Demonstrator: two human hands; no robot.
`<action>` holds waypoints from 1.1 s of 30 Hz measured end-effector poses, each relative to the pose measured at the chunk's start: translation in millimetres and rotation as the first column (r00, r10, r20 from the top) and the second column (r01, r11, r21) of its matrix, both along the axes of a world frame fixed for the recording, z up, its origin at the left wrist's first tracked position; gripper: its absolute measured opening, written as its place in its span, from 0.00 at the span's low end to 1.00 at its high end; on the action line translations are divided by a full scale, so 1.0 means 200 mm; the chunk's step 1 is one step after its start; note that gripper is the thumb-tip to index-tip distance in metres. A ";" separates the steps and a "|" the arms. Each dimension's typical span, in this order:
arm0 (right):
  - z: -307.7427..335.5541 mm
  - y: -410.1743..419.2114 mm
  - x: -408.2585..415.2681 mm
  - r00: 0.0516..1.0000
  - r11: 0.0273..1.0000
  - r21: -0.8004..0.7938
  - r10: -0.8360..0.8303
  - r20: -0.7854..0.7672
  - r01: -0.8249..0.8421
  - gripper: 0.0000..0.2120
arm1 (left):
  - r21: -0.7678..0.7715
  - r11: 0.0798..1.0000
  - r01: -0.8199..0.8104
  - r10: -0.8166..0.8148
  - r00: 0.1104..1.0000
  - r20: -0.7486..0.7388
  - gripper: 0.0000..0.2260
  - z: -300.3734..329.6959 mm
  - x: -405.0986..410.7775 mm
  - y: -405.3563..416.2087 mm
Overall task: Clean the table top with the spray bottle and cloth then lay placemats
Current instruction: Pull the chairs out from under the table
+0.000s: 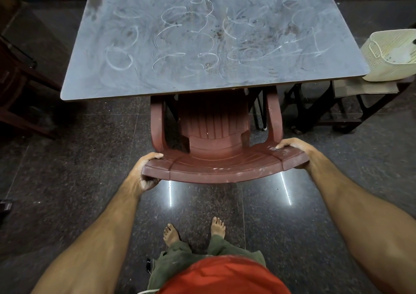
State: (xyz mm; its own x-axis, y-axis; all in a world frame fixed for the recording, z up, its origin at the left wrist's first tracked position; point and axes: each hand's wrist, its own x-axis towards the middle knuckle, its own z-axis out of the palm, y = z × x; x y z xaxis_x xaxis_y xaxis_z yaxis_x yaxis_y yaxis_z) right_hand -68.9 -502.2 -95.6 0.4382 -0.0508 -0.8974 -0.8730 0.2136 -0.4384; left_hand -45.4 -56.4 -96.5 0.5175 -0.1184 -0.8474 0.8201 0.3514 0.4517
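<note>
hands gripped chair backrest [222,166] at lower centre: left hand [146,174] and right hand [297,151] fingers curled round its ends. seat sat tucked under smeared table top [202,37] in upper frame; likely risk was armrests snagging the edge and jolting it. spray bottle, cloth, placemats not in view.

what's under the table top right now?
The front of the brown plastic chair is tucked under the table top; both hands grip its backrest. Dark table legs show partly. The rest is covered.

head view | steep downward, forward | close over table [126,84]
</note>
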 end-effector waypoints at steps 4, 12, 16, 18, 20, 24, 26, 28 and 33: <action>-0.02 -0.03 0.01 1.000 1.000 0.000 0.000 -0.010 0.000 0.29 | 0.005 1.000 0.011 -0.011 1.000 -0.019 0.15 0.02 0.03 -0.02; -0.03 -0.04 0.06 1.000 1.000 0.003 -0.019 0.008 0.019 0.32 | -0.005 1.000 0.020 -0.020 1.000 -0.007 0.08 0.02 0.08 -0.03; -0.05 -0.03 0.06 1.000 0.999 0.044 -0.022 0.013 0.022 0.41 | 0.001 1.000 0.021 -0.021 1.000 -0.004 0.08 0.02 0.11 -0.02; -0.06 -0.03 0.06 0.999 0.999 0.042 -0.035 0.026 0.034 0.36 | -0.003 1.000 0.018 -0.018 1.000 -0.002 0.08 0.02 0.11 -0.02; -0.04 -0.02 0.08 1.000 1.000 0.016 -0.026 0.011 0.025 0.35 | -0.014 1.000 0.007 -0.007 1.000 -0.003 0.09 0.02 0.11 -0.03; 0.00 -0.03 0.11 1.000 0.999 -0.023 -0.026 -0.005 0.026 0.28 | -0.033 0.999 -0.009 0.009 1.000 -0.005 0.09 0.02 0.10 -0.06; 0.01 -0.03 0.10 1.000 0.999 -0.035 -0.022 -0.009 0.022 0.27 | -0.031 0.999 -0.014 0.014 1.000 0.001 0.08 0.02 0.10 -0.07; 0.01 -0.03 0.10 1.000 1.000 -0.021 -0.016 -0.011 0.016 0.23 | -0.032 0.999 -0.008 0.008 1.000 0.001 0.08 0.01 0.10 -0.06; 0.01 -0.03 0.10 1.000 1.000 0.016 -0.020 -0.022 0.020 0.22 | -0.039 0.999 -0.008 0.007 1.000 -0.010 0.10 0.02 0.10 -0.06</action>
State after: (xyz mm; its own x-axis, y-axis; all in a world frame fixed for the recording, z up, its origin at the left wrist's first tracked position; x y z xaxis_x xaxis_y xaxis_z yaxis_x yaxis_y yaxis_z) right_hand -49.3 -508.5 -92.7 0.4179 -0.0443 -0.9074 -0.8777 0.2384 -0.4158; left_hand -25.1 -68.5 -92.8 0.5102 -0.1477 -0.8473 0.8217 0.3747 0.4295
